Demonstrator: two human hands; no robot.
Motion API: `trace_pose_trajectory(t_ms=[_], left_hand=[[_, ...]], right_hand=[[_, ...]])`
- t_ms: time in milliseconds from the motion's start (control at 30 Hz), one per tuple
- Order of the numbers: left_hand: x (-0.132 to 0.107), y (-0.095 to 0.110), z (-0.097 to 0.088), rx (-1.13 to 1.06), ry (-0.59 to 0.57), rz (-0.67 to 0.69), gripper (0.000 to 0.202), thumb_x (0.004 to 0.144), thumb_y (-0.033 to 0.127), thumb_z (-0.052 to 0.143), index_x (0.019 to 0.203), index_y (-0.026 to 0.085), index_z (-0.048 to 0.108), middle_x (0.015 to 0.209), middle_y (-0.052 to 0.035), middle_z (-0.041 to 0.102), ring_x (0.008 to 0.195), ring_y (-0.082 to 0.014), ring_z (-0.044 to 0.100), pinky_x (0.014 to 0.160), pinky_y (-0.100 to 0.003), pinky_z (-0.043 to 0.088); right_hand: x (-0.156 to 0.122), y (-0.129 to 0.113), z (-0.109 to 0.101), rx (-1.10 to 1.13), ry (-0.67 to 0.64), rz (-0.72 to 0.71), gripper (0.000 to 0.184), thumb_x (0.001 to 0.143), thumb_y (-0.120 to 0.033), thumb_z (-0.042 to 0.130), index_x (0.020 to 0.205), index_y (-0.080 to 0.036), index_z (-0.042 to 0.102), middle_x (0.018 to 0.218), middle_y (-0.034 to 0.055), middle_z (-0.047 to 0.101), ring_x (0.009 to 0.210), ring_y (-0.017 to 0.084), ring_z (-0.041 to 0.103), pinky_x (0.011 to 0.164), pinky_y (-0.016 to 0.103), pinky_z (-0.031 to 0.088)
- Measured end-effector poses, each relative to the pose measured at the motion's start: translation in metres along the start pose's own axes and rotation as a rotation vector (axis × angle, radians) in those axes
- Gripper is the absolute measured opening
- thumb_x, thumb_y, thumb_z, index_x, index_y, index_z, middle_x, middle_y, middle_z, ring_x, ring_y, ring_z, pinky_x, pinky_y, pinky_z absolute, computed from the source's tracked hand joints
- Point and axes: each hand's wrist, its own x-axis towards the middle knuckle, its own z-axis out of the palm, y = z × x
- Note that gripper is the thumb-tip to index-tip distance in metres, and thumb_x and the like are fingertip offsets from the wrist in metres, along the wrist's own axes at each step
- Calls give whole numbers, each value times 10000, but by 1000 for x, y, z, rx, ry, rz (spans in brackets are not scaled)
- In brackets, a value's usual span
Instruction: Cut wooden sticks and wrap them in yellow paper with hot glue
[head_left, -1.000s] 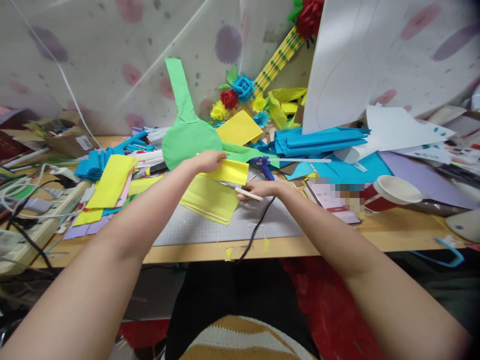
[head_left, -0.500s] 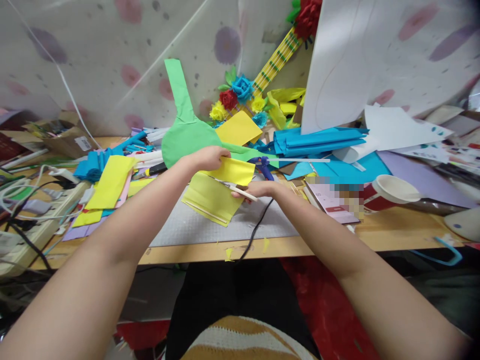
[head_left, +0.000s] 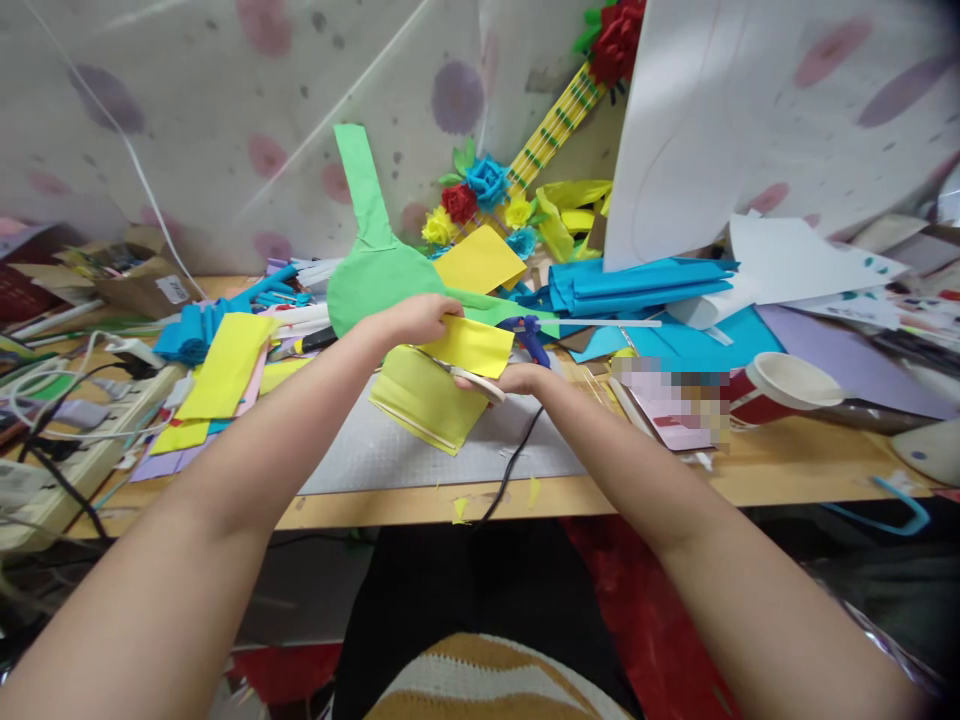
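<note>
My left hand (head_left: 422, 318) pinches the upper left edge of a piece of yellow paper (head_left: 476, 347). My right hand (head_left: 510, 382) is closed around the handles of white scissors (head_left: 480, 384), whose blades reach left along the lower edge of that paper. Below the scissors a second, duller yellow piece (head_left: 427, 402) hangs over the grey mat, with a pale strip along its bottom edge. Whether the two yellow pieces are still joined I cannot tell. Just behind my right hand lies a blue glue gun (head_left: 533, 340) with a white glue stick in its back.
A green paper shape (head_left: 382, 285) leans at the back. Yellow sheets (head_left: 229, 365) and a power strip (head_left: 124, 420) with cables lie left. Blue crepe paper (head_left: 637, 285), a paper cup (head_left: 787, 385) and a white board (head_left: 690, 130) are right. A black cord (head_left: 514, 465) crosses the front edge.
The scissors have shifted slightly left and up along the paper, and their handles look closer together. My left hand keeps its pinch on the yellow paper.
</note>
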Motion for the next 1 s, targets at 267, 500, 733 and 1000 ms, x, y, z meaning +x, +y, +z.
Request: trace_pose_trajectory(t_ms=[267,500,733,1000], left_hand=[[-1,4,2,3,-8,4,495,678,120,406,1133,214,577,1107,-22,623,970,-182,565,809,-244,428],[1,3,4,-27,-4,2,476,696,120,405,1126,223,582,1101,-17,626,974,-180,560,811,-243,420],[3,1,7,-27,-20,5,492,692,128,398,1141,229,572,1106,-14,617,983,-179,552,823,-250,417],[2,-1,10,-67,-5,1,510,663,107,395,1125,219,580,1100,-6,622,967,-171,559,813,-235,426]], right_hand=[[-2,4,-1,-10,-39,-46,463,786,-462,530,1170,-203,520,911,56,645,694,158,575,632,306,530],[0,7,-3,-60,-12,-17,473,764,-510,549,1045,-129,559,737,45,623,525,94,463,489,224,449],[-5,6,-2,-56,-1,5,463,756,-560,525,892,-120,569,543,-7,516,462,71,392,449,210,383],[-4,7,-3,-145,-7,-18,486,787,-572,462,866,-106,574,466,-27,459,432,87,395,472,238,366]])
